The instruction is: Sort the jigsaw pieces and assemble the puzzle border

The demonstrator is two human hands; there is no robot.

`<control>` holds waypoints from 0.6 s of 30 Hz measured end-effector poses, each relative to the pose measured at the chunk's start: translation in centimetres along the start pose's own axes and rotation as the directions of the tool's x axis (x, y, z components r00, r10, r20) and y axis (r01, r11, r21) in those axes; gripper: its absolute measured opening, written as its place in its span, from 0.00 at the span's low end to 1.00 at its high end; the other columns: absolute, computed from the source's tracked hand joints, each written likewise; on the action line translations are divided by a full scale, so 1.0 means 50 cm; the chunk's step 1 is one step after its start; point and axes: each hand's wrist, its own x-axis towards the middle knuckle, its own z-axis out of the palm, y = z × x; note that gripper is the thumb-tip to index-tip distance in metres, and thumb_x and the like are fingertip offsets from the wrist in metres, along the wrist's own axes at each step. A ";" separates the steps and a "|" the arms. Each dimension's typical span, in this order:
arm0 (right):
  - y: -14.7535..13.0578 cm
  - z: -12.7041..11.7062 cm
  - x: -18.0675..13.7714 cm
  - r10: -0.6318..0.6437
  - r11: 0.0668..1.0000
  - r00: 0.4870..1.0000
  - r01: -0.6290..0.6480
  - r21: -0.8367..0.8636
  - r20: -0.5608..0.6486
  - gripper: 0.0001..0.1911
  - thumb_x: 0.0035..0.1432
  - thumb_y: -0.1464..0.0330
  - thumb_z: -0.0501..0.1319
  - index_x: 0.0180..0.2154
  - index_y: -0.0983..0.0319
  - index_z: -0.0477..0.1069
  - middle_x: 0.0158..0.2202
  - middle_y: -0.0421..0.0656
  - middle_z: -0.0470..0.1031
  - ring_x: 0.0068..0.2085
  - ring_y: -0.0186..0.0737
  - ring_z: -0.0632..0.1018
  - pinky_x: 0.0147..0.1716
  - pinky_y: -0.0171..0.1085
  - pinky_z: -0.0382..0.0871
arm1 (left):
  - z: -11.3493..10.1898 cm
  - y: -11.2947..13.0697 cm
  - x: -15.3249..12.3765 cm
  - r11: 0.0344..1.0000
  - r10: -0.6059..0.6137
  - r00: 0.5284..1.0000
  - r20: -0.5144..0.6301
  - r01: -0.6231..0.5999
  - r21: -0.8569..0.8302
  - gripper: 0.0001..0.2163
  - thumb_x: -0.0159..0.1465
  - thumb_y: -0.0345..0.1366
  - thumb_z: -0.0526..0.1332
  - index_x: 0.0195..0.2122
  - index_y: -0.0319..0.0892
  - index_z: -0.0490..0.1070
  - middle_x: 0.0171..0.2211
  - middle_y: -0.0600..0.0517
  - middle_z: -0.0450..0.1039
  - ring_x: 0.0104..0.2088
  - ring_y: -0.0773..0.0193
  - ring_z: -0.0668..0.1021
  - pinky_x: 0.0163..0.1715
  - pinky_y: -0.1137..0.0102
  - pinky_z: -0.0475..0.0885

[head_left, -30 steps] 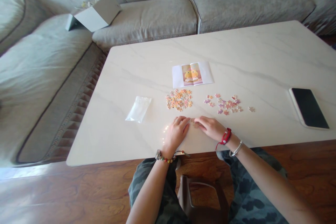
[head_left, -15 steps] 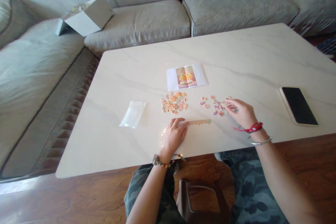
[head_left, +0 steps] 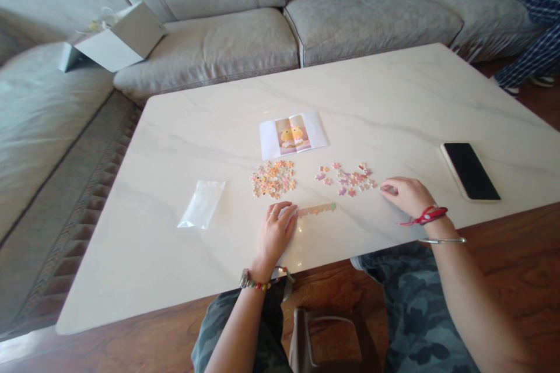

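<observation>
My left hand (head_left: 274,232) lies flat on the white marble table (head_left: 219,128), fingers stretched, fingertips touching the left end of a short joined strip of puzzle pieces (head_left: 317,208). My right hand (head_left: 408,194) rests to the right of a scattered pink and purple group of pieces (head_left: 345,178), its fingers pinched on one small piece (head_left: 389,189). A denser orange pile of pieces (head_left: 272,179) lies above my left hand. A reference picture sheet (head_left: 293,134) lies behind both piles.
An empty clear plastic bag (head_left: 201,204) lies left of the piles. A black phone (head_left: 470,171) sits near the right front edge. A grey sofa (head_left: 245,41) wraps round the table, with a white box (head_left: 114,38) on it. Another person's legs (head_left: 531,29) show at far right.
My right hand left the joined strip, went right to the scattered pieces and closed on one piece, then drew back slightly. My left hand stayed at the strip. The camera view shifted right.
</observation>
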 end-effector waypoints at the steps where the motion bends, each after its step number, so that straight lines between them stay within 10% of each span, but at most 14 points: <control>1: -0.003 0.001 0.004 -0.012 1.000 0.999 0.012 0.003 -0.033 0.07 0.50 0.70 0.55 0.30 0.60 0.72 0.29 0.42 0.75 0.29 0.37 0.74 0.29 0.34 0.67 | 0.000 0.000 0.000 1.000 0.001 1.000 -0.006 -0.001 -0.003 0.10 0.62 0.33 0.52 0.44 0.44 0.67 0.42 0.47 0.67 0.43 0.60 0.69 0.43 0.61 0.69; 18: -0.034 0.031 0.030 0.021 0.998 0.990 -0.013 0.057 -0.139 0.02 0.47 0.71 0.57 0.27 0.62 0.69 0.27 0.43 0.73 0.28 0.39 0.73 0.31 0.38 0.67 | -0.009 -0.003 -0.007 0.999 -0.045 0.999 0.018 0.045 0.004 0.10 0.63 0.32 0.52 0.44 0.43 0.67 0.43 0.48 0.67 0.44 0.60 0.68 0.44 0.62 0.69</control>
